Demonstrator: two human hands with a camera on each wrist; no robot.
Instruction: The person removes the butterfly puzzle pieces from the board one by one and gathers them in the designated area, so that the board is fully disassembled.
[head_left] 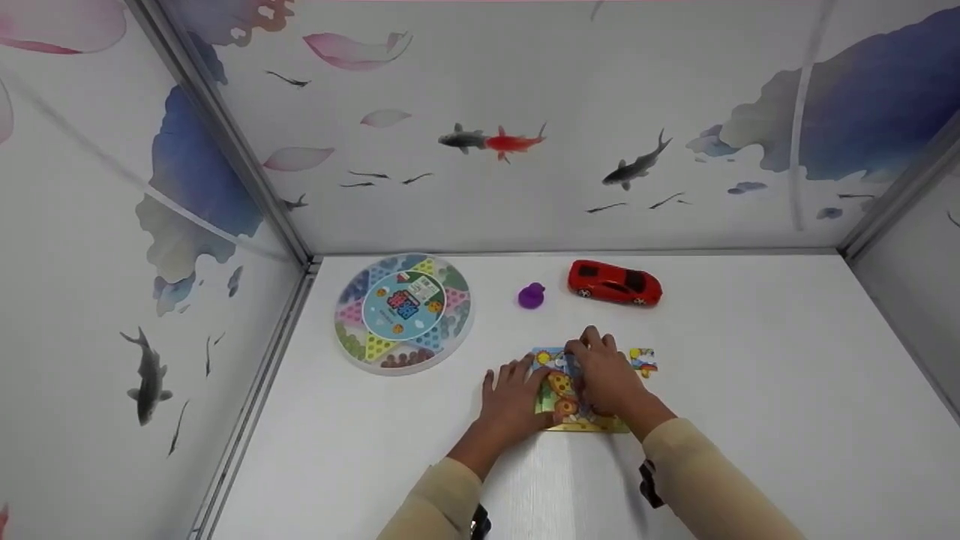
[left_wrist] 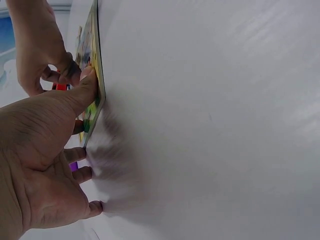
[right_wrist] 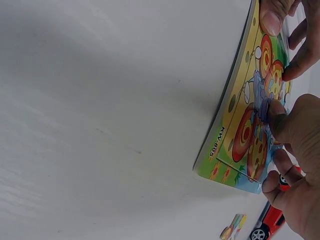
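A colourful picture puzzle board [head_left: 581,420] lies flat on the white table [head_left: 750,390] in front of me. My left hand [head_left: 514,394] lies at the board's left edge with its fingers spread on the table. Its thumb [left_wrist: 84,90] presses on the board's rim [left_wrist: 94,55]. My right hand [head_left: 600,371] is over the board's middle, and its thumb [right_wrist: 279,124] and curled fingers pinch a bluish puzzle piece [right_wrist: 259,95] against the picture [right_wrist: 250,135]. One loose puzzle piece [head_left: 643,361] lies just right of the board.
A red toy car [head_left: 615,283] and a small purple duck [head_left: 531,295] sit behind the board. A round checkers game box [head_left: 403,311] lies at the back left. Printed panels [head_left: 525,135] wall the table on three sides.
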